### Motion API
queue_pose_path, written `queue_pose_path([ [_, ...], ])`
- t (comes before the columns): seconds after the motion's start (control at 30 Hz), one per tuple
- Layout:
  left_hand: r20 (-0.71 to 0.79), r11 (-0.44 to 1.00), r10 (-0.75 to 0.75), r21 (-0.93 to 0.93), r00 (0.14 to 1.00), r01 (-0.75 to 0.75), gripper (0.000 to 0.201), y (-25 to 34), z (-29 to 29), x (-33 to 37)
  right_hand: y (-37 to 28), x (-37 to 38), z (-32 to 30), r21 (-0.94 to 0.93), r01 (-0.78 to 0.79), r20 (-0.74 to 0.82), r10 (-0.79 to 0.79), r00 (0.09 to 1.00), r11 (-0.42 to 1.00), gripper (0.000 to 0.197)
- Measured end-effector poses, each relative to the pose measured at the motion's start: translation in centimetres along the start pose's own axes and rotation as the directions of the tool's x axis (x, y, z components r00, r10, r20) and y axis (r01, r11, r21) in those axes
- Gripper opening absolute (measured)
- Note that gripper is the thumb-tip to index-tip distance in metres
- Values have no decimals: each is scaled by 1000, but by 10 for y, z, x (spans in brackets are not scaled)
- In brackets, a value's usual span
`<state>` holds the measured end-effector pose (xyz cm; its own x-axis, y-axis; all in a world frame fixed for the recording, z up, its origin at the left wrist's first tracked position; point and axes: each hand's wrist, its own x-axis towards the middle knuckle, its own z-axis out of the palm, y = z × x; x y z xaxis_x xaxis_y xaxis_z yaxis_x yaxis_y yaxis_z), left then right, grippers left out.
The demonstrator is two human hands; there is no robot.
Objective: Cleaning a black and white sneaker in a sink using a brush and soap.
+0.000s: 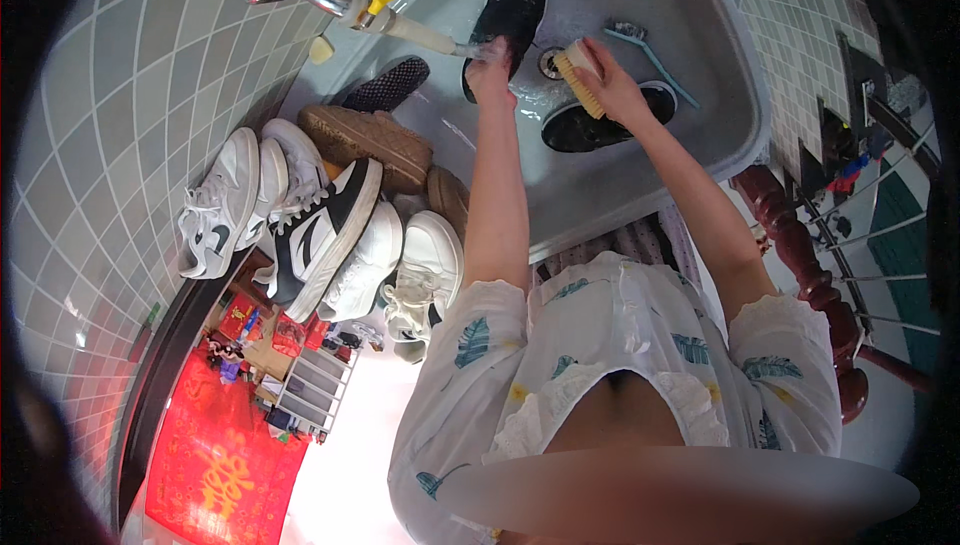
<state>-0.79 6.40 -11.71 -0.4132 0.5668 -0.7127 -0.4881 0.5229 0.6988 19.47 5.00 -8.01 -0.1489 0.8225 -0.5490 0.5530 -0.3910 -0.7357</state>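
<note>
My left hand (490, 77) grips the near end of a black slip-on shoe (513, 3) with a pale sole edge. Water from the faucet (420, 35) runs onto that hand and the shoe. In my right hand (614, 87) is a scrub brush (578, 81) with yellowish bristles, its fingers wrapped over the white back. Just below the brush lies a second black shoe (610, 123) on the sink floor, partly covered by my hand; whether the bristles touch it I cannot tell. The drain (550, 63) sits between the two shoes.
The grey sink (735, 75) holds a light-blue long-handled brush (662, 60) at right and a dark mesh insole (388, 83) at left. White sneakers (225, 200), a black-and-white sneaker (325, 235) and brown shoes (370, 145) crowd its left edge. A dark-red wooden post (800, 245) stands at right.
</note>
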Motion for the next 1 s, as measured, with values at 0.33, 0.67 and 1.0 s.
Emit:
queue_pose_path([
  [0.33,35,998,58,37,998,-60,55,-14,-15,43,6,28,8,66,-31,36,29,999,997,63],
  [0.67,105,995,98,-33,990,-95,36,-35,-25,19,-52,5,93,-30,339,-255,-335,907,940,66],
  [1.0,-163,982,-50,172,985,78,32,-38,-35,14,-48,35,109,-460,288,-264,-439,859,840,58],
])
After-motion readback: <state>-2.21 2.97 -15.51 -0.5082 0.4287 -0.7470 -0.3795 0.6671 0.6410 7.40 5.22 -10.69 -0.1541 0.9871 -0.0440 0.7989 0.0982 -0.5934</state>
